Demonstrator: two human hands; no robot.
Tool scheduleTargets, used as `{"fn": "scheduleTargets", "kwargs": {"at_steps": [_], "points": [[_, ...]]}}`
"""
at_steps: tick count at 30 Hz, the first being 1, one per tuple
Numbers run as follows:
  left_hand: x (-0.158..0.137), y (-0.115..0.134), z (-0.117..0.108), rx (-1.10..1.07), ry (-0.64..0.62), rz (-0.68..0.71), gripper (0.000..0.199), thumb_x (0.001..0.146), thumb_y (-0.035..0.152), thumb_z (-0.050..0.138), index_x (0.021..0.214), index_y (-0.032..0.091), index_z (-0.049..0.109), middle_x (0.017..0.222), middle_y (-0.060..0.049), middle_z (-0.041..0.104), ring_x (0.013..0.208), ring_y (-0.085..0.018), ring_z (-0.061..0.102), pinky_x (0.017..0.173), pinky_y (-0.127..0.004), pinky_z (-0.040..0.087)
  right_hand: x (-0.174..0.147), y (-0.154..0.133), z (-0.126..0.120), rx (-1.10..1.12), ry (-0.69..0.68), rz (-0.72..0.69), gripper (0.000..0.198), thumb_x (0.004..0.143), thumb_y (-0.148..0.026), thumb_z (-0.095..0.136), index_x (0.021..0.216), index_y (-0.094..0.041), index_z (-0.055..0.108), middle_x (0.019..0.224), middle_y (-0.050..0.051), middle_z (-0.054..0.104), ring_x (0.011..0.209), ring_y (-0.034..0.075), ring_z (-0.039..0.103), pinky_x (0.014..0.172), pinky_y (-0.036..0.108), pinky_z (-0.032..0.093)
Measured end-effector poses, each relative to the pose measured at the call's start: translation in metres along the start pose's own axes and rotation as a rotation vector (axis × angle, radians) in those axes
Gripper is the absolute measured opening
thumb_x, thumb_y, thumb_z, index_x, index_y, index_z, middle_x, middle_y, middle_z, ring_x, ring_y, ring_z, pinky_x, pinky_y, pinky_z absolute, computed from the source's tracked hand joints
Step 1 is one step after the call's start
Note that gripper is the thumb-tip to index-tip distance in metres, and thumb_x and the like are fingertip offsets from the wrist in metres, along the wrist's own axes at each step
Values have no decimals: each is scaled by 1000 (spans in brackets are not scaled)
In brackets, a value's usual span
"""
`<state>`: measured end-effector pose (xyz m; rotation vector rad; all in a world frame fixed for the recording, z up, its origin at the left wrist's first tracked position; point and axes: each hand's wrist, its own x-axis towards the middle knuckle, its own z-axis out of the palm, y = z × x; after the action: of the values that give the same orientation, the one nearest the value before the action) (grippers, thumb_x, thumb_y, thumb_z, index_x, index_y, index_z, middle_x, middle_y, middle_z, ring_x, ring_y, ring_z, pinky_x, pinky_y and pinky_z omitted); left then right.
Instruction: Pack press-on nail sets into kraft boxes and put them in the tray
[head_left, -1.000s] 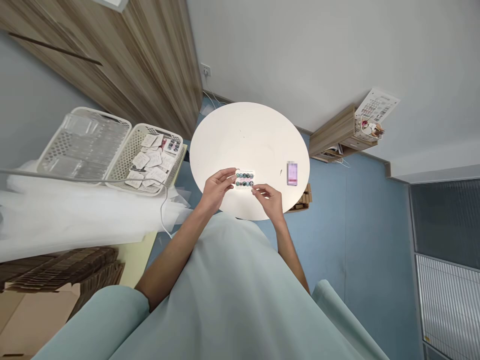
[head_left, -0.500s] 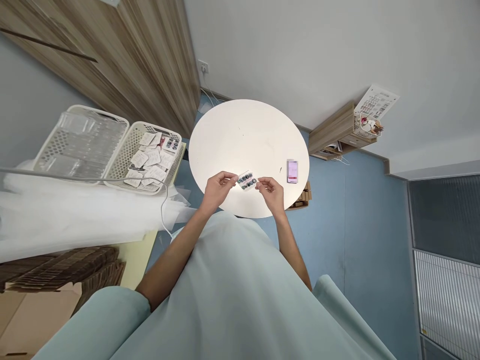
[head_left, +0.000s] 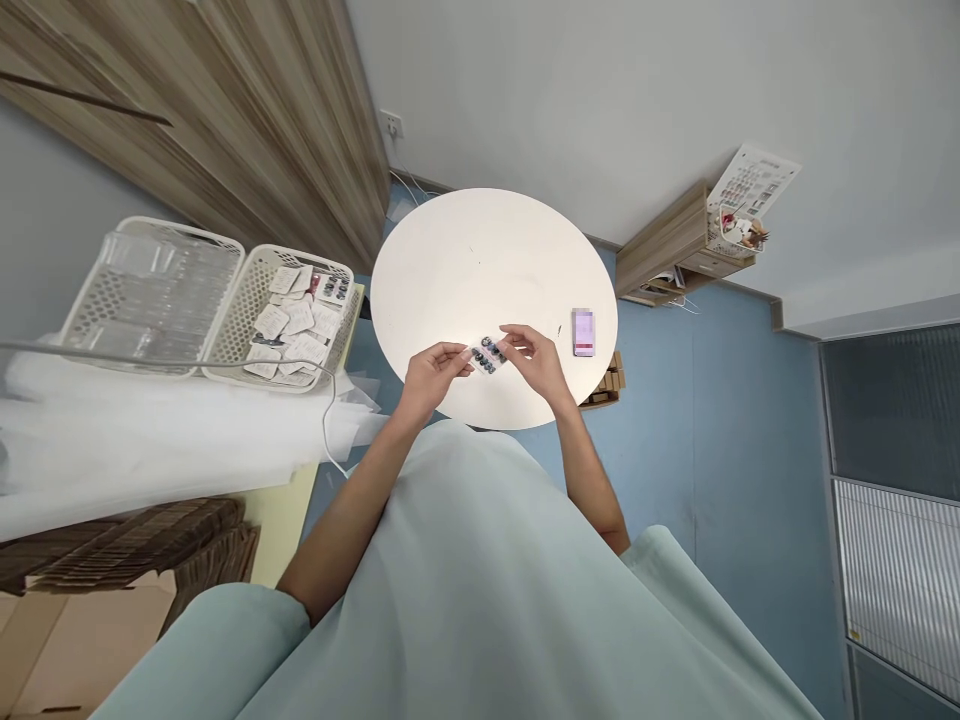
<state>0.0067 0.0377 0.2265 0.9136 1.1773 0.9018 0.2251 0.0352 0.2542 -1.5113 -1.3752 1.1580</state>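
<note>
A small white card of press-on nails [head_left: 488, 357], with two rows of dark glossy pieces, is held just above the near part of the round white table [head_left: 487, 240]. My left hand [head_left: 433, 377] pinches its left edge between thumb and fingers. At the card's right side, the thumb and fingers of my right hand [head_left: 537, 362] are closed on the upper right corner and cover part of it. To the right of that hand, a phone [head_left: 583, 332] with a blurred pink screen lies on the table.
Left of the table, a white basket [head_left: 238, 300] holds several similar cards, mostly white side up. Beside it, another basket [head_left: 79, 305] contains clear plastic boxes. White plastic sheeting [head_left: 150, 430] and flattened cardboard boxes [head_left: 142, 550] lie nearer. A wooden shelf [head_left: 667, 245] stands at the right.
My right hand has shifted up and left along the card, its fingers now over the upper right corner. The card has turned and tilted. The view has shifted slightly.
</note>
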Motion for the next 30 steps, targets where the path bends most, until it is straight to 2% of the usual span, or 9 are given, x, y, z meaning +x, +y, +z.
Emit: {"fn": "scheduleTargets", "kwargs": {"at_steps": [4,6,8,11,15,21,27,30], "points": [[-3,-4,0,-94,6,-78,65,68,73,97,98,19,79,90,-8,79,85,-22,77,95,-42,67,2,9,0,16,2,30,43,94,-65,76,102,-24,82,109,7,83,100,24,77,93,39,63],[-4,-6,2,-117,10,-93,65,66,73,98,98,19,78,89,-7,78,85,-22,77,97,-43,66,2,9,0,5,0,25,43,96,-66,74,103,-24,82,110,7,83,102,24,77,95,39,63],[-4,-8,3,-146,30,-99,64,67,72,98,98,19,77,88,-6,78,87,-22,77,101,-45,66,0,7,2,-33,8,7,42,98,-65,73,110,-26,82,117,7,82,110,24,77,99,40,62],[-4,-11,4,-189,60,-109,61,69,67,98,98,20,75,88,-5,76,91,-23,79,107,-48,64,-3,2,10,-159,0,-73,49,95,-61,81,133,-31,77,139,8,76,132,28,70,111,45,60],[-6,-17,-2,-206,78,-124,56,75,64,95,101,20,73,90,-5,76,94,-24,80,107,-49,64,-5,4,31,-381,-86,-170,65,95,-50,87,155,-35,65,160,9,64,153,34,55,130,56,46],[-9,-32,-27,-172,149,-186,54,76,63,93,104,21,73,98,-7,78,102,-26,80,107,-47,63,1,22,68,-487,-197,-216,67,104,-37,75,167,-32,52,165,11,60,154,36,54,131,59,44],[-10,-49,-63,-188,269,-257,53,79,54,88,118,22,72,125,-13,77,117,-28,77,106,-46,61,23,55,108,-489,-282,-169,84,96,-19,75,172,-34,43,163,11,62,152,34,58,128,57,49],[-14,-53,-85,-212,314,-278,52,80,54,88,118,22,72,135,-15,75,120,-28,76,106,-45,61,33,74,126,-492,-312,-121,89,92,-16,77,173,-33,43,158,12,66,149,34,60,127,58,51]]}}
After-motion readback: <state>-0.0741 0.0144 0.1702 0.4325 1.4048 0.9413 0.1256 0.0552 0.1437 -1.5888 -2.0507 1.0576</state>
